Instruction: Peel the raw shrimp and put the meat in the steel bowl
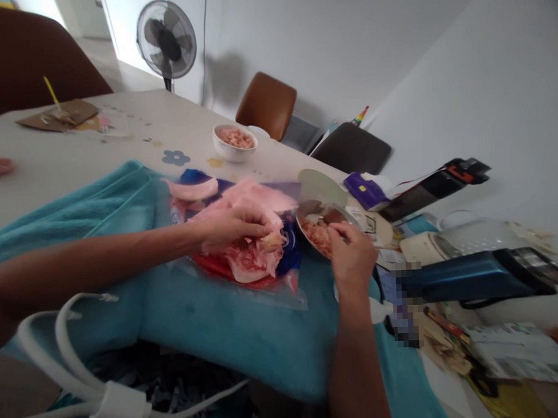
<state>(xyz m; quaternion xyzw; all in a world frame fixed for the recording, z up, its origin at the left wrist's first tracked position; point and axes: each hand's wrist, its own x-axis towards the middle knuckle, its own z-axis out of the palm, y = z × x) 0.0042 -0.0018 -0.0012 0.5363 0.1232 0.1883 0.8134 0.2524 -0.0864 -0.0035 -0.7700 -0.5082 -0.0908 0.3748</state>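
My left hand (243, 228) is closed in a pinch on a small pale orange piece of fruit (271, 241). Under and behind it lie thick pink peels (255, 194), like those of a pomelo, on a blue and red plastic bag (288, 285). My right hand (354, 252) reaches over a metal bowl (301, 209) at the right of the bag. Its thumb and fingers pinch together above the pinkish pulp pieces (317, 235) inside; whatever they hold is too small to make out.
A teal towel (228, 332) covers the near table edge. Farther back stands a white bowl (234, 152) of pink pulp. A blue bottle (473, 278), a black bottle (425, 192) and clutter crowd the right side. White cables (121, 406) hang in front at lower left.
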